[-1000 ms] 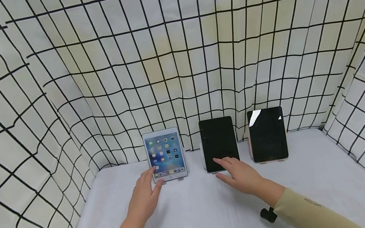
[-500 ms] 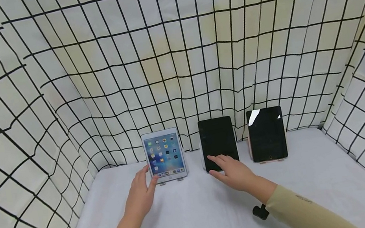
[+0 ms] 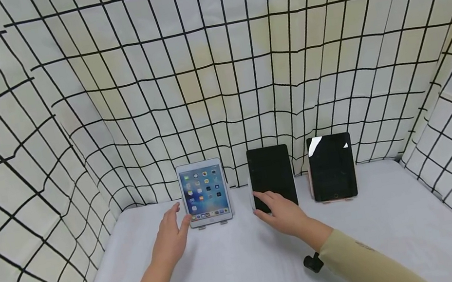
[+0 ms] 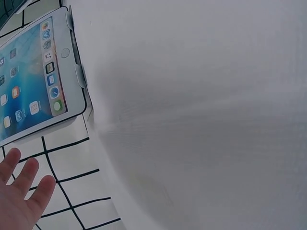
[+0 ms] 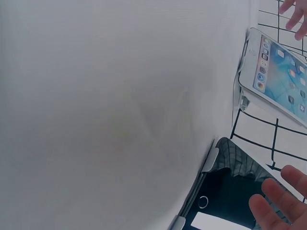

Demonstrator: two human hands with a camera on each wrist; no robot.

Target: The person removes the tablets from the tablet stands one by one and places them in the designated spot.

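A white tablet (image 3: 204, 191) with its screen lit and app icons showing leans on a stand. My left hand (image 3: 168, 239) is beside its lower left edge, fingers spread and holding nothing; the left wrist view shows a gap between these fingers (image 4: 41, 196) and the tablet (image 4: 31, 76). In the middle, a black tablet (image 3: 269, 171) with a dark screen leans on another stand. My right hand (image 3: 286, 216) is in front of its lower left part, fingers extended, hiding that corner. The right wrist view shows the fingers (image 5: 283, 203) over the dark tablet (image 5: 230, 187), gripping nothing; contact is unclear.
Another dark tablet (image 3: 331, 168) stands at the right, light glaring on its upper screen. All three are lined up along the back of a white-covered table (image 3: 246, 266). White cloth walls with a black grid (image 3: 242, 74) enclose the back and sides.
My left hand has drawn back leftward from in front of the white tablet's edge. The right hand has shifted left across the lower part of the middle tablet. All tablets stay put.
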